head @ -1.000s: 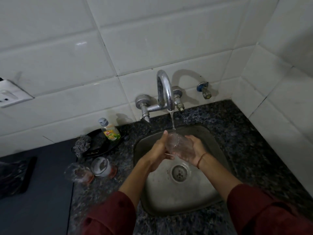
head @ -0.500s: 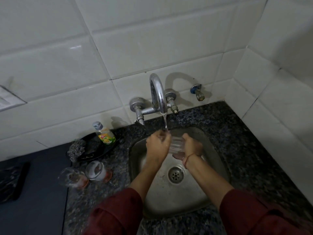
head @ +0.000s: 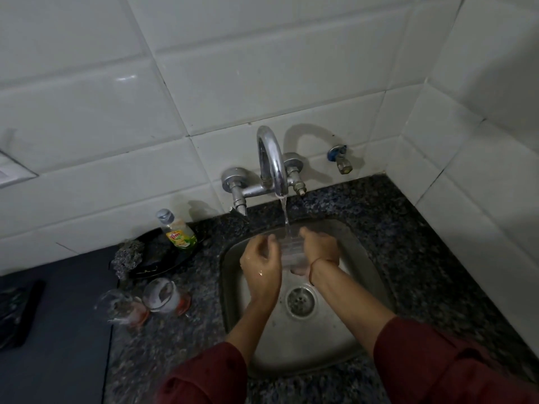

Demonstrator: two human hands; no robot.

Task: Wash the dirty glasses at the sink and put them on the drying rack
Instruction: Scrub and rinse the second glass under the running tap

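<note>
Both hands work over the sink (head: 354, 322), a clear glass (head: 291, 252) held between them; the left hand (head: 261, 266) curls its fingers round the glass's left side, its back wet; the right hand (head: 320, 249) wraps the opposite side, fingers closed on it, a red thread (head: 316, 263) at its wrist; water from the curved tap (head: 272, 161), straight beyond the hands, falls onto the glass just beside the right thumb; the glass is transparent and blurred, so which end faces up is hard to tell; the drain (head: 301, 300) lies below the hands, nearer the person; out to the left of the left hand, on the speckled counter (head: 408, 243), stand a filmed dirty glass (head: 162, 295) and a second dirty glass (head: 122, 309), close together; beyond those, a dish-soap bottle (head: 178, 231) and a steel scrubber (head: 128, 256) sit on a black tray (head: 163, 258).
</note>
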